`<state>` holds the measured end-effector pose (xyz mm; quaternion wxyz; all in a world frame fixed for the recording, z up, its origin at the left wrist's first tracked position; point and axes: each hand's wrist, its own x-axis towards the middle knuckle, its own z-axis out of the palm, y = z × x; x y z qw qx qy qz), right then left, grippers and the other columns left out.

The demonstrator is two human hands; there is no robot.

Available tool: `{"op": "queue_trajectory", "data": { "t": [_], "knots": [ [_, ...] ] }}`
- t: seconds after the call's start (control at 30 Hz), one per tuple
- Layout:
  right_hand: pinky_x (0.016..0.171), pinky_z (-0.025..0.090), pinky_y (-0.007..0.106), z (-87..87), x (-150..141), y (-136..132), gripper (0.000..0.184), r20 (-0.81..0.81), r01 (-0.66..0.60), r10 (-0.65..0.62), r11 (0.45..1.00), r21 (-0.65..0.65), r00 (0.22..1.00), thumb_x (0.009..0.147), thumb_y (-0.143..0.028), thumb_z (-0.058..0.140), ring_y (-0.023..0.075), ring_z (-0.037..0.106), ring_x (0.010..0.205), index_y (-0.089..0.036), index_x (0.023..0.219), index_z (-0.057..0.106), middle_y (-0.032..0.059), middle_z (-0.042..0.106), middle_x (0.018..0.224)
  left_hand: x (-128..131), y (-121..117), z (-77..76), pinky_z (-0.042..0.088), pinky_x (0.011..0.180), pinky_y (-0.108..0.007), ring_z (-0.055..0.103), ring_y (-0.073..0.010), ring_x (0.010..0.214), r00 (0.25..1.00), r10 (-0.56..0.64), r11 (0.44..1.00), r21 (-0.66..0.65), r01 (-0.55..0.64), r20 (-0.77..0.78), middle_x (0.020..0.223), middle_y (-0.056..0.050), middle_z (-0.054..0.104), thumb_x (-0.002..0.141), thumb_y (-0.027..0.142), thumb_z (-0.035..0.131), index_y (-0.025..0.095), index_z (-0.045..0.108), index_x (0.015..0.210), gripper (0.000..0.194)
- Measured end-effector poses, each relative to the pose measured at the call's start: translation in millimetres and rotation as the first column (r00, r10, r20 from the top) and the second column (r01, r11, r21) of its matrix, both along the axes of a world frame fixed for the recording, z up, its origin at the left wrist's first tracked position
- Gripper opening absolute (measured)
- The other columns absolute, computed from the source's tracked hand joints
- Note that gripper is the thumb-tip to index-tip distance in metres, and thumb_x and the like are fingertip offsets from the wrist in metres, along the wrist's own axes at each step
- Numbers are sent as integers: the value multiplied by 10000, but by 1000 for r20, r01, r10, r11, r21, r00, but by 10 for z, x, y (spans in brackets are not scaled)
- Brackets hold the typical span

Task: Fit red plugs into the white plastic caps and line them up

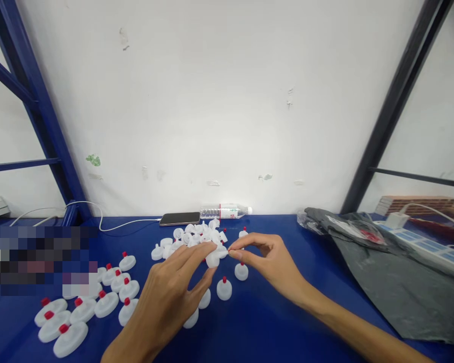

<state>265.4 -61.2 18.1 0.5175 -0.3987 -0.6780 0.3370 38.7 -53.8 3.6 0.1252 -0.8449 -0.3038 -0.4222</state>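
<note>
White cap (213, 259) at the frame's centre is pinched in the left hand (174, 285), the right hand (274, 264) pinching a barely visible red tip (230, 249) at its nozzle. Fitting that tip seems underway, the next move calling for steady alignment; beyond lies a heap of caps (189, 237).

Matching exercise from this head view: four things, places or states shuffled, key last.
1. Left hand
2. Phone
3. Plastic bottle
4. Grey packaging

A. Lying on its side, white cap toward the right
B. On the right of the table, beside the power strip
C. Fingers around a white plastic part
D. White cable at its left end

Pairs: 1-C, 2-D, 3-A, 4-B
</note>
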Motion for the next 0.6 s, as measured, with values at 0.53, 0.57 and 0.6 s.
{"op": "queue_trajectory", "data": {
  "t": [0.53, 0.57, 0.6],
  "knots": [
    [465, 374, 193, 116, 97, 29, 302, -82, -377, 370, 872, -312, 925, 785, -424, 821, 119, 648, 626, -224, 1008, 790, 39, 766, 870, 23, -46, 18, 609, 714, -304, 719, -229, 1041, 996, -41, 997, -70, 36, -75, 1273, -58, 717, 999, 340, 592, 262, 418, 1480, 518],
    [490, 393, 200, 165, 153, 52, 304, -46, -316, 317, 905, -284, 947, 795, -434, 809, 116, 631, 629, -222, 1011, 787, 45, 769, 891, 21, -59, 20, 615, 730, -311, 706, -240, 1093, 998, -18, 995, -101, 12, -58, 1324, -66, 687, 982, 361, 616, 276, 380, 1510, 585],
    [514, 406, 208, 215, 223, 84, 307, -7, -242, 248, 938, -248, 969, 811, -447, 791, 111, 610, 627, -220, 1017, 782, 50, 772, 909, 16, -70, 23, 617, 745, -319, 692, -249, 1132, 999, 2, 994, -114, -6, -35, 1346, -72, 667, 969, 365, 630, 286, 360, 1524, 622]
  ]
}}
